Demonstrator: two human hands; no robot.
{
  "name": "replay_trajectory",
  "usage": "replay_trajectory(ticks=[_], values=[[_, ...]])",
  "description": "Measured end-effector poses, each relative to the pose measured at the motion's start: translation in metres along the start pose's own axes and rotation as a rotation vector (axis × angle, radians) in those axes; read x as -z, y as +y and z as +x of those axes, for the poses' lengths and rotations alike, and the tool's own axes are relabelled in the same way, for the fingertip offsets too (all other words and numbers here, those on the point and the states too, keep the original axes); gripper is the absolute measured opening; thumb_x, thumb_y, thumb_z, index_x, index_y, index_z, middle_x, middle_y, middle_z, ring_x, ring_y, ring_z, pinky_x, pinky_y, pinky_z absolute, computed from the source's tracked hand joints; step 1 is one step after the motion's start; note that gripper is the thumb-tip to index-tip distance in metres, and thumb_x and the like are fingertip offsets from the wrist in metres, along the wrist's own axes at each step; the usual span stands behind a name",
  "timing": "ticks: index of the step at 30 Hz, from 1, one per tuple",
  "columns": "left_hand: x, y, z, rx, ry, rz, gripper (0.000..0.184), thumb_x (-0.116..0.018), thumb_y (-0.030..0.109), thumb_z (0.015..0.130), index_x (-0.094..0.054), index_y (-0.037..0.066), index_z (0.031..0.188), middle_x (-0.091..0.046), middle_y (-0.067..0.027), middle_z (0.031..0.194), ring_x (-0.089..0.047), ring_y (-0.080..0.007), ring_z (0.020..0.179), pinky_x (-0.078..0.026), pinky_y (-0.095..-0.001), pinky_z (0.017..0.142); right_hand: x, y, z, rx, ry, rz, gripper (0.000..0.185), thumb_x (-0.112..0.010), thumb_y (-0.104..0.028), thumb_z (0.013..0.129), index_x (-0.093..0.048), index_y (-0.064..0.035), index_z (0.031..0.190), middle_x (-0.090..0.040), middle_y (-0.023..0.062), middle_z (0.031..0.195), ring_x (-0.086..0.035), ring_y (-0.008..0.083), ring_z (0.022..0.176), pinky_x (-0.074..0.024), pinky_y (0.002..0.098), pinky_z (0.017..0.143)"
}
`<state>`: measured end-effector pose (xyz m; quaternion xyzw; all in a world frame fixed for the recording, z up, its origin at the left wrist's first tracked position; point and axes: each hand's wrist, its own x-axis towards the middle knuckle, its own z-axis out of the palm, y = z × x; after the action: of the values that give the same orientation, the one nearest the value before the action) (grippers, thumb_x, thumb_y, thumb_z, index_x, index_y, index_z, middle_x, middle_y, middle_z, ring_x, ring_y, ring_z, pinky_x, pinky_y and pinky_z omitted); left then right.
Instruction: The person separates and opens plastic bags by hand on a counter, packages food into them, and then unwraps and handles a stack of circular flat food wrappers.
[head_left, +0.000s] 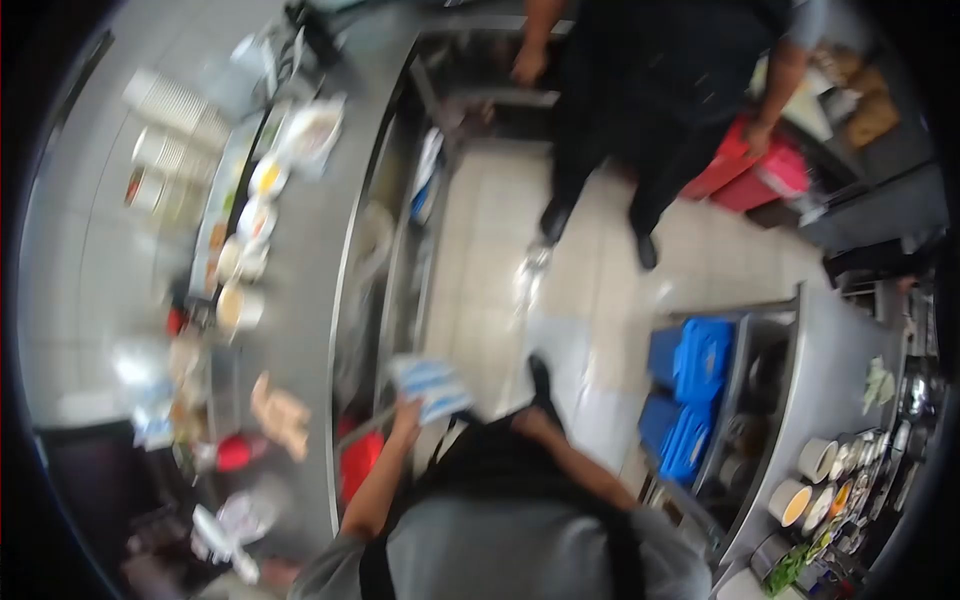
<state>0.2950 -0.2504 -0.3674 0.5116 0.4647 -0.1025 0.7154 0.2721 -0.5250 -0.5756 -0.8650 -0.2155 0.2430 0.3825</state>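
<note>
My left hand (407,415) is closed on a blue-and-white striped cloth (432,388), held out in front of my dark apron near the left counter. Motion blurs the cloth's edges. My right hand (535,425) hangs low at the front of the apron (480,455); its fingers are too blurred to make out. On the steel counter (310,250) to my left lies a pale, pinkish piece (282,415) of food or a glove, I cannot tell which. Below that counter's edge a red container (360,465) shows beside my left forearm.
A person in dark clothes (645,90) stands ahead on the tiled floor (490,230). Blue lidded bins (700,360) sit under the right counter (825,350), which carries several food tubs (790,502). Bowls (258,218) line the left counter; red bins (745,175) stand behind the person.
</note>
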Motion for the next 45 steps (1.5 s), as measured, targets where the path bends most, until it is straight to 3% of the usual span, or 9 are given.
replay_trajectory(ticks=[2,3,4,5,7,12,24,39,45], values=[[0.023,-0.016,0.046,-0.063,0.069,-0.163,0.041,-0.048,0.003,0.086,-0.036,0.006,0.125,-0.049,-0.0122,0.117,-0.053,-0.0281,0.103,-0.047,-0.0417,0.088,0.040,0.011,0.017,-0.197,-0.121,0.206,0.031,-0.042,-0.033,0.091,-0.057,-0.0113,0.106,-0.061,0.0044,0.089,-0.058,0.0182,0.083,-0.0471,0.0369,0.070],[0.051,-0.022,0.078,-0.058,0.032,-0.040,0.038,-0.048,0.005,0.086,-0.039,0.004,0.122,-0.051,-0.0124,0.115,-0.053,-0.0286,0.104,-0.047,-0.0419,0.088,0.064,0.017,0.027,-0.299,-0.146,0.302,0.031,-0.042,-0.033,0.091,-0.058,-0.0113,0.106,-0.061,0.0044,0.089,-0.058,0.0182,0.083,-0.0470,0.0368,0.071],[0.063,-0.027,0.097,-0.170,-0.152,-0.413,0.033,-0.049,0.007,0.085,-0.045,0.004,0.118,-0.055,-0.0115,0.109,-0.055,-0.0270,0.100,-0.048,-0.0417,0.087,0.090,0.027,0.036,-0.346,-0.151,0.333,0.031,-0.042,-0.033,0.090,-0.058,-0.0113,0.106,-0.061,0.0045,0.089,-0.058,0.0183,0.084,-0.0470,0.0367,0.071],[0.066,-0.023,0.119,-0.265,0.026,-0.263,0.034,-0.044,0.024,0.091,-0.046,0.005,0.119,-0.055,-0.0109,0.110,-0.055,-0.0262,0.100,-0.045,-0.0426,0.088,0.114,0.037,0.043,-0.392,-0.146,0.349,0.031,-0.042,-0.033,0.090,-0.058,-0.0113,0.106,-0.061,0.0046,0.089,-0.058,0.0183,0.084,-0.0470,0.0366,0.071],[0.040,0.004,0.164,-0.303,0.166,-0.277,0.034,-0.044,0.025,0.090,-0.046,0.005,0.118,-0.055,-0.0109,0.110,-0.055,-0.0260,0.100,-0.045,-0.0422,0.088,0.162,0.055,0.048,-0.453,-0.140,0.320,0.031,-0.043,-0.033,0.090,-0.058,-0.0114,0.105,-0.061,0.0047,0.089,-0.058,0.0183,0.084,-0.0469,0.0364,0.071],[-0.015,0.062,0.259,-0.308,0.037,-0.511,0.034,-0.046,0.026,0.090,-0.047,0.006,0.117,-0.056,-0.0108,0.109,-0.055,-0.0255,0.100,-0.046,-0.0412,0.087,0.202,0.077,0.001,-0.606,-0.172,0.245,0.031,-0.044,-0.034,0.089,-0.059,-0.0115,0.104,-0.062,0.0051,0.090,-0.058,0.0184,0.085,-0.0467,0.0360,0.072],[-0.051,0.109,0.354,-0.274,-0.258,-0.749,0.035,-0.049,0.029,0.088,-0.050,0.007,0.115,-0.058,-0.0107,0.106,-0.056,-0.0242,0.101,-0.046,-0.0388,0.086,0.163,0.039,-0.004,-0.755,-0.211,0.208,0.031,-0.048,-0.036,0.086,-0.061,-0.0118,0.101,-0.063,0.0059,0.092,-0.059,0.0187,0.086,-0.0464,0.0350,0.075],[0.003,0.075,0.381,-0.311,-0.632,-0.916,0.036,-0.054,0.032,0.086,-0.053,0.008,0.112,-0.061,-0.0106,0.103,-0.057,-0.0227,0.101,-0.047,-0.0358,0.084,0.133,-0.019,0.013,-0.750,-0.200,0.175,0.032,-0.052,-0.038,0.082,-0.064,-0.0122,0.097,-0.064,0.0070,0.094,-0.059,0.0191,0.088,-0.0459,0.0337,0.078],[-0.031,0.121,0.403,-0.318,-0.446,-0.894,0.035,-0.053,0.030,0.086,-0.053,0.006,0.112,-0.060,-0.0109,0.104,-0.056,-0.0222,0.101,-0.047,-0.0349,0.085,0.130,0.011,-0.018,-0.748,-0.234,0.174,0.032,-0.053,-0.037,0.081,-0.063,-0.0112,0.098,-0.064,0.0068,0.094,-0.060,0.0209,0.087,-0.0464,0.0330,0.077]])
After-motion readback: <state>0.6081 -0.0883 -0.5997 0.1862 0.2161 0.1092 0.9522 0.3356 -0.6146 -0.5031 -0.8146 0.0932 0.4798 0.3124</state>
